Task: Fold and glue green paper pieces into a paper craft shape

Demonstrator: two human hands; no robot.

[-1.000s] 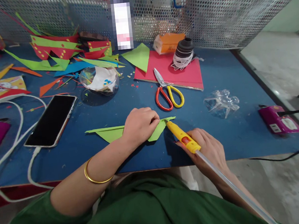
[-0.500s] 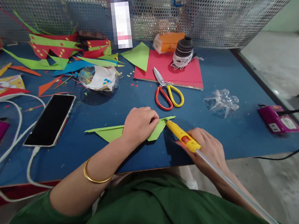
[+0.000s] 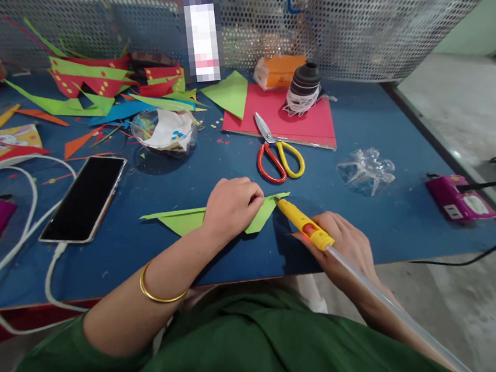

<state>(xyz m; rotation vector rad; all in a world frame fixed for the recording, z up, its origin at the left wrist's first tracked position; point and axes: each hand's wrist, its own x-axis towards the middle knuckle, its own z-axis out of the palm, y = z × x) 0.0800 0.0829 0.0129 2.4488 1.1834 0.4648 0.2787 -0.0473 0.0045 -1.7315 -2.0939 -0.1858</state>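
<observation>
A folded light-green paper piece (image 3: 181, 221) lies along the front of the blue table, with a narrow strip folded along its top edge. Curled fingers of my left hand (image 3: 234, 205) press on its middle and hide part of it. My right hand (image 3: 345, 247) is closed around a yellow glue gun (image 3: 297, 219), with a long clear glue stick (image 3: 386, 304) running out of its back. The gun's nozzle touches or nearly touches the paper's right end. Beyond my hands rest scissors (image 3: 277, 148) with one red and one yellow handle.
A phone (image 3: 85, 199) with a white cable lies at left. Behind are a clear bowl (image 3: 139, 129) of scraps, red paper (image 3: 242, 125), a black thread cone (image 3: 306, 81) and cut paper shapes (image 3: 92, 78). Clear plastic (image 3: 367, 168) and a purple box (image 3: 459, 198) sit at right.
Very little differs. The glue gun's nozzle has shifted slightly to the right at the paper's right end; my left hand stays in place on the paper.
</observation>
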